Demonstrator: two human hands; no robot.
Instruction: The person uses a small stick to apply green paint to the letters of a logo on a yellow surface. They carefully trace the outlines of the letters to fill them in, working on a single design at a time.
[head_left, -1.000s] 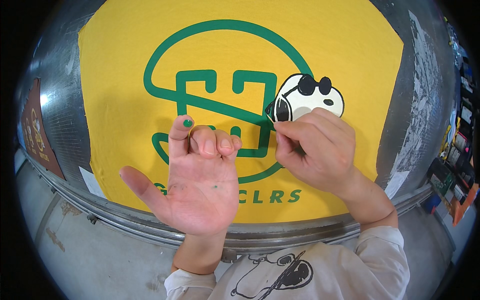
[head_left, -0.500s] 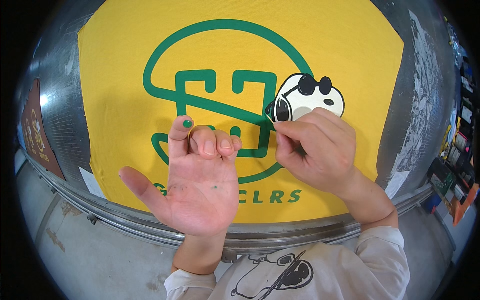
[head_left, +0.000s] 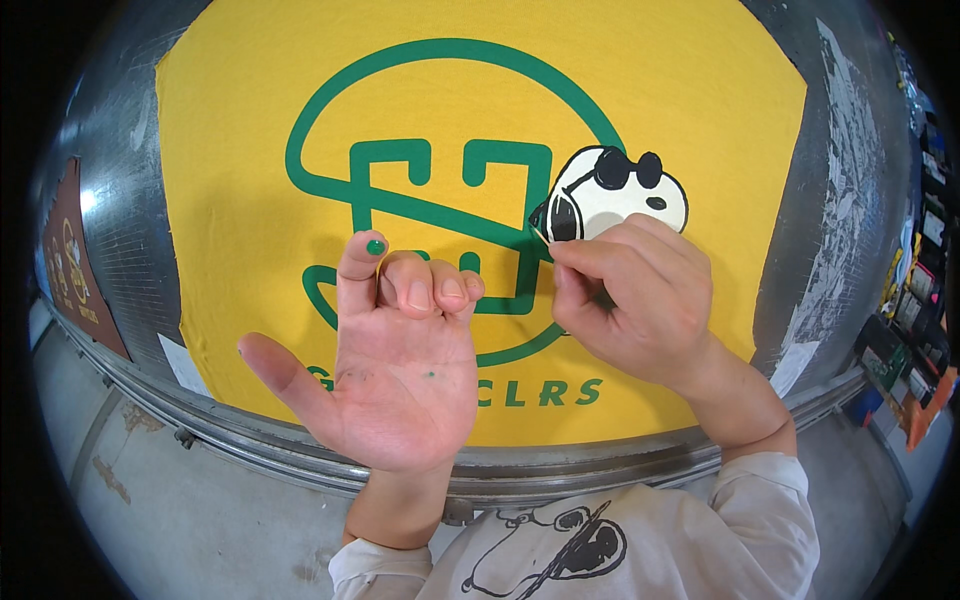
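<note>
green print done on the yellow shirt; right hand pinches the dog decal at its 7 o'clock edge, not yet pressed flat; left hand open, empty.

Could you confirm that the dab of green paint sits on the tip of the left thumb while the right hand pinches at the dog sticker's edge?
Not quite: the head view shows the green paint on the left hand's index fingertip, not the thumb. The right hand does pinch at the dog sticker's edge.

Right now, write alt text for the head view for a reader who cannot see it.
A right hand pinches a thin tool at a cartoon dog print on a yellow shirt with a green design, spread on a metal platen. The left hand, palm up, has a green dab on its index fingertip.
</note>
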